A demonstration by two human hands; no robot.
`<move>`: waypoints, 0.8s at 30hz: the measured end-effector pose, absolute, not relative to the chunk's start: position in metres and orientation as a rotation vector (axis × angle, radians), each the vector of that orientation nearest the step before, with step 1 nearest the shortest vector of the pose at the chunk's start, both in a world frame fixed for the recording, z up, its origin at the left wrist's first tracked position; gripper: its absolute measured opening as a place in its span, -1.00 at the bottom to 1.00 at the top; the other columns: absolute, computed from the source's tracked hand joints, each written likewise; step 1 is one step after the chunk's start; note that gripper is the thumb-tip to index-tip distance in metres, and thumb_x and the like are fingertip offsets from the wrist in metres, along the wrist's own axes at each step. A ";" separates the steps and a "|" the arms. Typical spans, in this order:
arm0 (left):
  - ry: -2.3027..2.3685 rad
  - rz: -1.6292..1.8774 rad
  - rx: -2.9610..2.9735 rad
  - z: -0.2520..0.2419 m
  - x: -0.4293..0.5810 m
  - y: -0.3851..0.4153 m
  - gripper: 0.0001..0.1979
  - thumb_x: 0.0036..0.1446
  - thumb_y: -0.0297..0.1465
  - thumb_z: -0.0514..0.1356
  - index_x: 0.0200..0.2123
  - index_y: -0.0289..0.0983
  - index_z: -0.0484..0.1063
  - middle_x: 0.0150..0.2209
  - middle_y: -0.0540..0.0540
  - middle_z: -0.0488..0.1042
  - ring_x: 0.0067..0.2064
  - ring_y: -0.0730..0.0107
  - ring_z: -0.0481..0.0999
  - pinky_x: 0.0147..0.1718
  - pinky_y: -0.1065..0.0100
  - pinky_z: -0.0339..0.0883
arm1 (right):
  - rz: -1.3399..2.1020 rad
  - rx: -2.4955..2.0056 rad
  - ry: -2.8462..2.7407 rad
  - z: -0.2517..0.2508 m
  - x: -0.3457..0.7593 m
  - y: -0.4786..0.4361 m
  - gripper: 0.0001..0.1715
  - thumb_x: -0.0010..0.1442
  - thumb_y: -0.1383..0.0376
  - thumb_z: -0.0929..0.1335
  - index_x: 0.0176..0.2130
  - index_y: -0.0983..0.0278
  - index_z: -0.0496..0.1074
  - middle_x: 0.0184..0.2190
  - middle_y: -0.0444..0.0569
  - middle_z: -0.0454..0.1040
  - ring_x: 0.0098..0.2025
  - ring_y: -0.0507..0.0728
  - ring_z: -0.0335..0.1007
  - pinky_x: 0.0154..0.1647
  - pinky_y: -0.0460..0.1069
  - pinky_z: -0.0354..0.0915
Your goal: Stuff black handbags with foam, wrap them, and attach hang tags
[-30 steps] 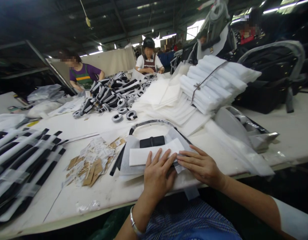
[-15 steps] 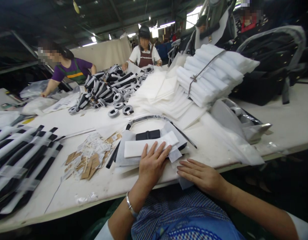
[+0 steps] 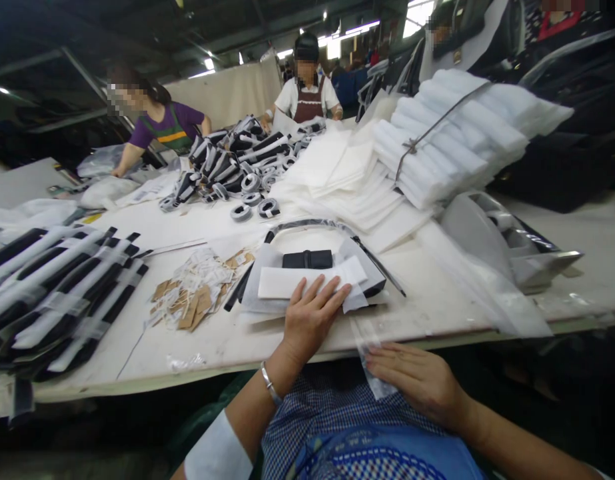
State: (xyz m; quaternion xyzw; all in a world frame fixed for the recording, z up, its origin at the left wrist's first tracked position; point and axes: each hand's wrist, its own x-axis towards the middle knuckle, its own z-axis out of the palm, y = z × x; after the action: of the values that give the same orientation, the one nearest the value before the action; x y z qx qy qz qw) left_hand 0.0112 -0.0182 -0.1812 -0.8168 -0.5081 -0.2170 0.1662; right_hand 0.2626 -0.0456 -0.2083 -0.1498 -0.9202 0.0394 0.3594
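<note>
A black handbag (image 3: 308,259) lies in front of me with white foam sheets around it and its wrapped handle (image 3: 307,224) arching away on the tabletop. My left hand (image 3: 317,308) rests with fingers spread on a folded strip of white foam (image 3: 280,283) across the bag. Below the table's front edge, my right hand (image 3: 420,380) has its fingers together over a clear plastic strip (image 3: 363,333). That strip runs from the tabletop down into the hand and pokes out below it; the thumb is hidden.
Paper tags (image 3: 194,287) lie in a heap on the left, near wrapped black straps (image 3: 72,293). Foam sheets (image 3: 337,167), a tied foam bundle (image 3: 447,140) and a tape dispenser (image 3: 502,240) are to the right. Two people (image 3: 162,123) work across the table (image 3: 427,293).
My right hand has drawn down and toward me, bringing the clear plastic strip past the table edge. My left hand stays on the foam over the handbag. The view has shifted slightly.
</note>
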 end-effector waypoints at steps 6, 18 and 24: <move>-1.448 -0.611 -2.323 -0.179 0.012 -0.017 -0.57 0.34 -0.33 0.13 0.25 -0.02 0.27 0.25 0.07 0.38 0.24 0.18 0.39 0.25 0.00 0.17 | 0.086 -0.282 -2.449 -0.201 0.271 -0.036 -0.68 0.35 0.43 0.29 0.07 0.37 0.46 -0.06 0.04 0.61 0.10 0.08 0.47 0.37 0.11 0.15; -1.469 -0.628 -2.336 -0.182 0.011 -0.017 -0.56 0.36 -0.31 0.10 0.28 0.01 0.24 0.26 0.07 0.36 0.25 0.16 0.37 0.26 -0.02 0.15 | -0.172 -0.327 -2.345 -0.183 0.262 0.000 -0.77 0.33 0.50 0.27 -0.11 0.35 0.49 0.11 0.13 0.49 0.29 0.21 0.25 0.37 0.25 0.15; -1.497 -0.624 -2.358 -0.184 0.011 -0.016 -0.56 0.37 -0.30 0.08 0.29 0.03 0.21 0.27 0.10 0.34 0.27 0.18 0.33 0.27 -0.05 0.12 | -0.194 -0.396 -2.460 -0.167 0.249 0.019 -0.76 0.35 0.52 0.23 -0.11 0.40 0.45 0.21 0.19 0.39 0.38 0.23 0.07 0.39 0.23 0.10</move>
State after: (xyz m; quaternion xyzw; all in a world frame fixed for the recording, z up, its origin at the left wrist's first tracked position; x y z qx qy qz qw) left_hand 0.0111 -0.0162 -0.1840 -0.8158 -0.5181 -0.2159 0.1394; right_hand 0.2490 0.0191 -0.1665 -0.1504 -0.9340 -0.0738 0.3157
